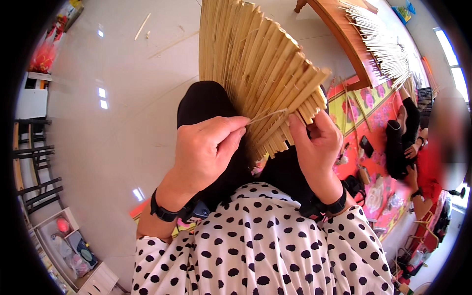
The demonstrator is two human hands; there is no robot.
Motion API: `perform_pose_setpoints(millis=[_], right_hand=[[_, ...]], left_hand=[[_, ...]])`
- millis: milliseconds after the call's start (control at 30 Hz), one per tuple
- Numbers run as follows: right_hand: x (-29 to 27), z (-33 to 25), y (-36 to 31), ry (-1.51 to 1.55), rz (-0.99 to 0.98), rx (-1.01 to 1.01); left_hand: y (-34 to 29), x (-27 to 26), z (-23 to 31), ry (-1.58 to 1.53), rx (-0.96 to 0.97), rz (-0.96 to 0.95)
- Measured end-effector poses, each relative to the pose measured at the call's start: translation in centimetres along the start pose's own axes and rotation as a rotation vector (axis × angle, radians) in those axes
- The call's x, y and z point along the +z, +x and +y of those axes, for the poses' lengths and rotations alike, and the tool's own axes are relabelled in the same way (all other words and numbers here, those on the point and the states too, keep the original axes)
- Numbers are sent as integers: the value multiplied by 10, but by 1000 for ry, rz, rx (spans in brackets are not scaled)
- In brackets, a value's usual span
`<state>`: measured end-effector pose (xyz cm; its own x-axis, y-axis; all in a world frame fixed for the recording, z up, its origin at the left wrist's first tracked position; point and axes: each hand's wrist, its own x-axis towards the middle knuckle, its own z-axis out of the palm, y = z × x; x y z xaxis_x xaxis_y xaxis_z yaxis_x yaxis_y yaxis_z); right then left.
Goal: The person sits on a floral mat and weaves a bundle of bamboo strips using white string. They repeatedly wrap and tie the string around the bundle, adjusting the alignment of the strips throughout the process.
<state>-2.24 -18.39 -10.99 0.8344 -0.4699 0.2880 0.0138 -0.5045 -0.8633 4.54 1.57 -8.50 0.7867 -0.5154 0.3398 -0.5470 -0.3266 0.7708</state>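
A mat of pale, straw-coloured reed sticks [268, 56], tied side by side with thin string, stands fanned over my black-clad knees. Between thumb and forefinger, my left hand [199, 155] pinches a pale string [268, 116]. That string runs taut to the mat's right end, close to my right thumb. My right hand [318, 147] grips the end sticks, thumb on the near face and fingers curled behind. Some of the right fingers are hidden by the sticks.
A wooden table [339, 32] stands at the upper right, with a bundle of white sticks [378, 46] beside it. Another person in red [427, 167] sits on the right by a floral mat [366, 110]. Loose stick pieces [142, 26] lie on the tiled floor. Black metal frames [34, 162] line the left.
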Motion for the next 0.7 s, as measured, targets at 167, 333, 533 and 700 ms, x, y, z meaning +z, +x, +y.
perform_pose_setpoints(millis=[167,333,533,700], right_hand=[[22,-3,6,196,3,-7],[38,3,-8,96,-41,-87],[49,2,-8,112,51,-174],[65,-15,4,218,111,-165]], left_hand=[[1,-2,-4,-52,-58,130],[-2,-1,-2,-45,-135,158],[-18,-7,0,-143,-159,287],[12,-15,20,-165,171,337]])
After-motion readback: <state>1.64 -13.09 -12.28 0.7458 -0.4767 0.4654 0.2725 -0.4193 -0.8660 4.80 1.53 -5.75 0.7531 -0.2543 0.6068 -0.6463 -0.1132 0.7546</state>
